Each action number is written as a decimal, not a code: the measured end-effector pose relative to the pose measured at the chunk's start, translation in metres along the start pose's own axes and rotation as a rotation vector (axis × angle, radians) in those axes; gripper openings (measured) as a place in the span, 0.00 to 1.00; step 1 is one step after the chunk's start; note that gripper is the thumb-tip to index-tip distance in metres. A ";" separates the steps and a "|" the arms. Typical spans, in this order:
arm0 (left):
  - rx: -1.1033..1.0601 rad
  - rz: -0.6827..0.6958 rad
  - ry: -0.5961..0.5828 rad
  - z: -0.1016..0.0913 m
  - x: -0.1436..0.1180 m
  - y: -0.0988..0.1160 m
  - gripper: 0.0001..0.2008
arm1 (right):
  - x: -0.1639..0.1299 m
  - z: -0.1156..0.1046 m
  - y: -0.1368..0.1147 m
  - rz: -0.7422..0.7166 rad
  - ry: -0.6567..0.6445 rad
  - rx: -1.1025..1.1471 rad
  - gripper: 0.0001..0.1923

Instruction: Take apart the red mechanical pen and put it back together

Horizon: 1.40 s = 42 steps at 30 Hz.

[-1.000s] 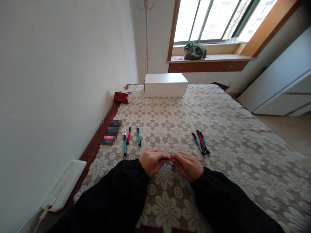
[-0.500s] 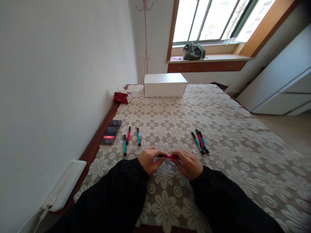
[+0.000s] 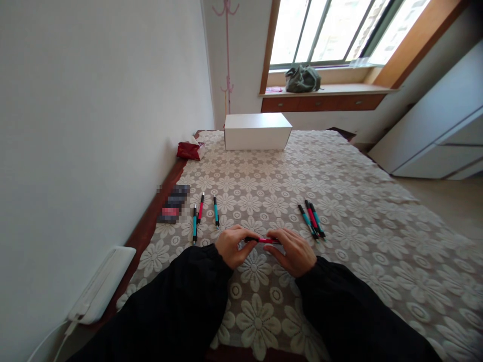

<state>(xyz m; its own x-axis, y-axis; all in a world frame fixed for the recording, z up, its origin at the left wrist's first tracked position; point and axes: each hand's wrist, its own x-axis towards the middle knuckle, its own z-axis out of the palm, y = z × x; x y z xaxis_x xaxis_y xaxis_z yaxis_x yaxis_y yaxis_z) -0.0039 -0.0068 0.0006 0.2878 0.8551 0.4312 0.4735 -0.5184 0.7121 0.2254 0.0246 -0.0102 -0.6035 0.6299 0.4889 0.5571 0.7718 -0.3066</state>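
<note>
A red and black pen [image 3: 266, 241] lies crosswise between my two hands, just above the lace cloth. My left hand [image 3: 234, 247] pinches its black end between thumb and fingers. My right hand [image 3: 292, 251] is around the red end, thumb and index finger parted; whether another finger touches the pen is hidden. To the left lie a teal pen [image 3: 194, 225], a red pen [image 3: 200, 208] and another teal pen [image 3: 216, 211], spaced apart. On the right, a teal pen [image 3: 307, 221], a red pen [image 3: 311, 215] and a teal pen [image 3: 317, 219] lie close together.
The flowered lace tablecloth [image 3: 260, 176] covers the table. A white box [image 3: 256, 138] stands at the far end, with a red tissue pack [image 3: 189, 150] to its left. A blurred dark item [image 3: 173, 203] and a white power strip [image 3: 101, 286] lie along the wall.
My right thumb has dropped away from the index finger, loosening around the pen's red end. My left hand keeps its pinch, and the other pens have not moved.
</note>
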 end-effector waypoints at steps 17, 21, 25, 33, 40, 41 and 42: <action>0.145 0.010 -0.079 -0.001 0.004 -0.006 0.10 | -0.004 0.009 0.007 0.009 -0.059 0.003 0.18; 0.348 -0.060 -0.046 -0.039 -0.006 0.012 0.11 | -0.004 0.011 0.009 0.034 -0.066 0.009 0.19; 0.603 -0.301 0.160 -0.107 -0.065 0.033 0.14 | -0.004 0.012 0.010 0.046 -0.084 0.009 0.19; 1.152 -0.955 0.164 -0.186 -0.203 0.024 0.30 | -0.004 0.014 0.009 0.061 -0.106 0.006 0.19; 1.254 -0.916 0.136 -0.180 -0.217 0.022 0.25 | -0.005 0.015 0.011 0.039 -0.119 0.001 0.21; 1.273 -0.900 0.121 -0.179 -0.216 0.021 0.24 | -0.005 0.015 0.011 0.039 -0.123 0.000 0.21; 1.285 -0.882 0.104 -0.178 -0.216 0.021 0.24 | -0.005 0.015 0.011 0.039 -0.125 0.000 0.21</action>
<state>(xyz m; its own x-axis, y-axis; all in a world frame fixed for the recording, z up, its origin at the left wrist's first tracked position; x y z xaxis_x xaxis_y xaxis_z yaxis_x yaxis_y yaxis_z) -0.2046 -0.2018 0.0213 -0.4850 0.8461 0.2213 0.8380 0.5220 -0.1591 0.2258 0.0318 -0.0282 -0.6477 0.6657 0.3707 0.5817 0.7462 -0.3237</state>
